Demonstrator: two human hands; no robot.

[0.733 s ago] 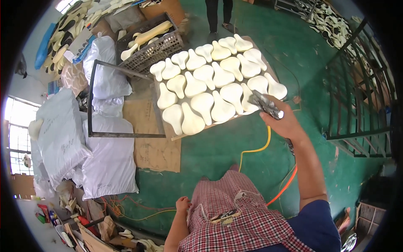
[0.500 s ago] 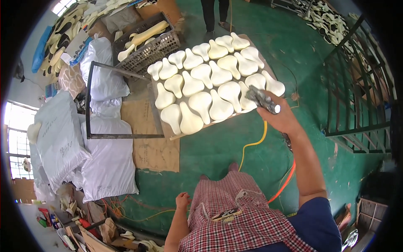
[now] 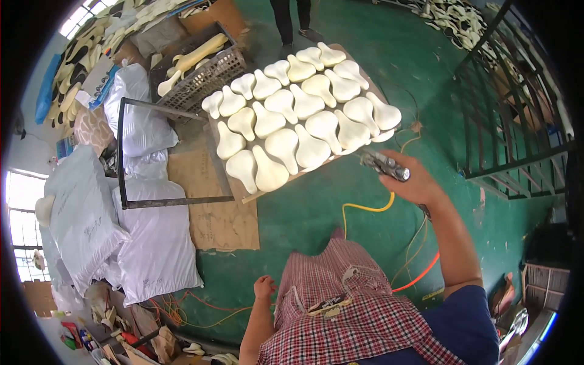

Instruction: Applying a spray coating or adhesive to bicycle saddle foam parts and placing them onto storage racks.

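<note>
My right hand (image 3: pixel 409 177) is wrapped round a metallic spray gun (image 3: pixel 383 165), held just off the near right corner of a board (image 3: pixel 245 198). Rows of cream, saddle-shaped foam pads (image 3: pixel 281 146) cover that board, lying with their narrow ends pointing in alternating directions. The gun's nose points toward the pads and stands apart from them. Low beside the checked apron (image 3: pixel 340 304) hangs my left hand (image 3: pixel 264 287), away from the board, its fingers curled with nothing visible in them.
A yellow hose (image 3: pixel 368 208) and an orange hose (image 3: pixel 420 274) trail near my right arm. Left of the board stand a dark metal frame (image 3: pixel 176 201), stuffed white sacks (image 3: pixel 155 243) and a plastic crate (image 3: pixel 204 79). A metal rack (image 3: pixel 517 152) is at right. Another person's legs (image 3: pixel 285 21) show beyond.
My right hand and the spray gun have drawn back from over the right-hand pads toward me, off the board's near edge. The view has shifted slightly. My left hand stays low.
</note>
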